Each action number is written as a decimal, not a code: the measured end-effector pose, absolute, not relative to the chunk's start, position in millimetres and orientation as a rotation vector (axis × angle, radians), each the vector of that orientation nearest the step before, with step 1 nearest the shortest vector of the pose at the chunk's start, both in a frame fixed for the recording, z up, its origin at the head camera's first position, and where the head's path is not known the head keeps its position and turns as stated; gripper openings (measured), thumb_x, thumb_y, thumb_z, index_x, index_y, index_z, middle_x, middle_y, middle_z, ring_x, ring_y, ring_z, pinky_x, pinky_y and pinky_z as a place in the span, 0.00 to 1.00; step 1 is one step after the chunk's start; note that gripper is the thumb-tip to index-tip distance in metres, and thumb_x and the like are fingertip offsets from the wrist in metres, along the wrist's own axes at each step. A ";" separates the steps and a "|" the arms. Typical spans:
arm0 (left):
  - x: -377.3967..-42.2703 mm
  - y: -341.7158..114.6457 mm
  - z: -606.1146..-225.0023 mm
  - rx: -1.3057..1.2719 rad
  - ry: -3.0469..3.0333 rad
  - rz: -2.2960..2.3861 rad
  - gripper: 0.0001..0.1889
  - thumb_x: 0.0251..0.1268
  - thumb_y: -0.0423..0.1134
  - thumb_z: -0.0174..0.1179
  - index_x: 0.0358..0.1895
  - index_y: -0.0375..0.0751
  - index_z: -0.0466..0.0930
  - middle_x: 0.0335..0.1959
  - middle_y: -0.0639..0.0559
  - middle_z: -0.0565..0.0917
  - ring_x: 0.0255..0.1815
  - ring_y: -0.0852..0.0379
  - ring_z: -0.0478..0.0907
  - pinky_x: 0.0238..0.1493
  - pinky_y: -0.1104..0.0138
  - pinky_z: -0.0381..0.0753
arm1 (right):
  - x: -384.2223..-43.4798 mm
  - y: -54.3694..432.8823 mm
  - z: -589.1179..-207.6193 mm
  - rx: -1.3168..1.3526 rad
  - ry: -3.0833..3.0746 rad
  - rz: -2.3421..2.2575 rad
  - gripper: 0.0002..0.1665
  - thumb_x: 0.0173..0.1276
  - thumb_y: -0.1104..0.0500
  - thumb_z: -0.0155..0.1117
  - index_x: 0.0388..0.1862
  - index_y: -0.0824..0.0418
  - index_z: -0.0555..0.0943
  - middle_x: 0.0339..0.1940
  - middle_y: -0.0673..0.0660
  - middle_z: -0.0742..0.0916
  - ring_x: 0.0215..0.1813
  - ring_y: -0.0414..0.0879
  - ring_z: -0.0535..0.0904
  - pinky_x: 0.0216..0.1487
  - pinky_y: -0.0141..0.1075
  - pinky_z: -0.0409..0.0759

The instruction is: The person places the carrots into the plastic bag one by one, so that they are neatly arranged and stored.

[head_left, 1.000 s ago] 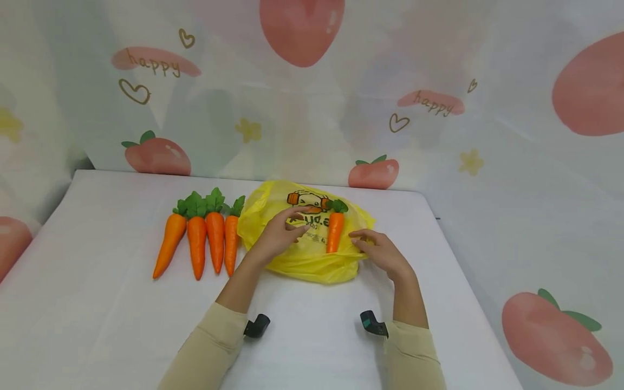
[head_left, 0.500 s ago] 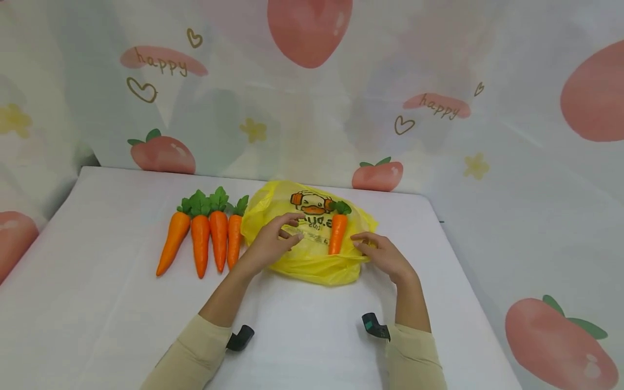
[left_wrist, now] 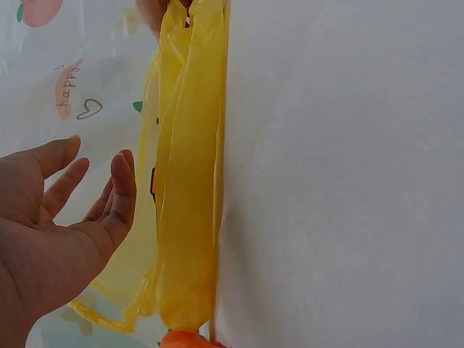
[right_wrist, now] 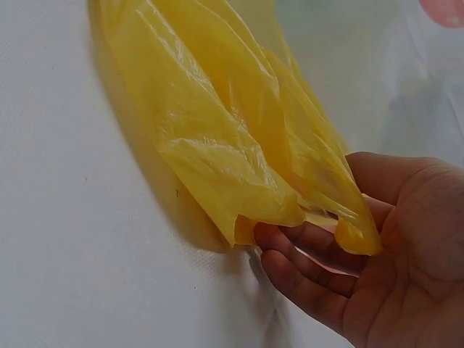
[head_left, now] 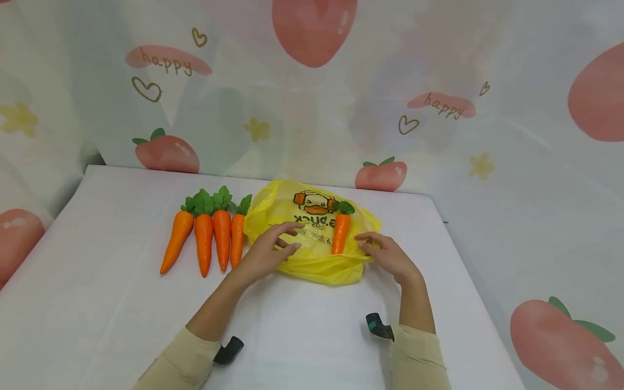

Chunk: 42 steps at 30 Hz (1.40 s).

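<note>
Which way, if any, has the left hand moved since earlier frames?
Yes: the left hand moved left and back toward the camera, judged against the carrot partly in the yellow bag.

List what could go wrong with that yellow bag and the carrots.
The limp yellow bag might sag closed: only the right hand seems to grip it. The carrot at its mouth, tip hidden by the bag, could slip out. The left forearm, close by the nearest loose carrot, might nudge it.

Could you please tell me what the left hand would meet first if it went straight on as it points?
Probably the carrot in the yellow bag, though the head view leaves height unclear: the left hand could brush the bag first or pass above.
</note>
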<state>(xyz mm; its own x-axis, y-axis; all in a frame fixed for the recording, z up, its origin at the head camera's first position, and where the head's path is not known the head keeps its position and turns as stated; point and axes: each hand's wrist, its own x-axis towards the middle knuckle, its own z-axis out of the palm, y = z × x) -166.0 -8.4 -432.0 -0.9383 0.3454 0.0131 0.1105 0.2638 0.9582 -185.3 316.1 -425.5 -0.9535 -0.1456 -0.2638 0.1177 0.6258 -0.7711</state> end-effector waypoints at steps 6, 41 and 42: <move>-159.3 -21.6 -431.1 0.434 2.354 1.726 0.23 0.75 0.38 0.64 0.69 0.58 0.77 0.64 0.42 0.77 0.47 0.50 0.81 0.42 0.61 0.85 | -183.9 318.6 -429.0 -0.005 2.546 -1.241 0.24 0.81 0.49 0.56 0.67 0.60 0.80 0.66 0.63 0.78 0.65 0.60 0.68 0.68 0.60 0.67; -133.8 -122.9 -429.4 0.286 2.546 1.648 0.23 0.76 0.42 0.64 0.70 0.52 0.75 0.58 0.46 0.80 0.45 0.44 0.78 0.36 0.55 0.84 | -187.8 316.9 -434.1 -0.037 2.554 -1.234 0.23 0.81 0.50 0.56 0.67 0.61 0.80 0.62 0.62 0.80 0.59 0.57 0.72 0.59 0.49 0.73; -134.2 -126.5 -429.6 0.283 2.553 1.650 0.23 0.76 0.42 0.64 0.70 0.52 0.76 0.58 0.45 0.81 0.46 0.44 0.78 0.37 0.55 0.84 | -187.8 317.3 -434.4 -0.035 2.549 -1.237 0.24 0.81 0.49 0.56 0.67 0.61 0.80 0.62 0.62 0.80 0.58 0.56 0.72 0.59 0.49 0.73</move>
<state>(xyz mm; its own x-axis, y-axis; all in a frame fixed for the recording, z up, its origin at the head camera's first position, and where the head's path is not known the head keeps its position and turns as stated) -134.2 -126.5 -429.6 -0.9789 0.2026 0.0261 0.1069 0.3995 0.9105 -187.8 317.3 -434.4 -0.9524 -0.1542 -0.2628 0.1110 0.6276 -0.7706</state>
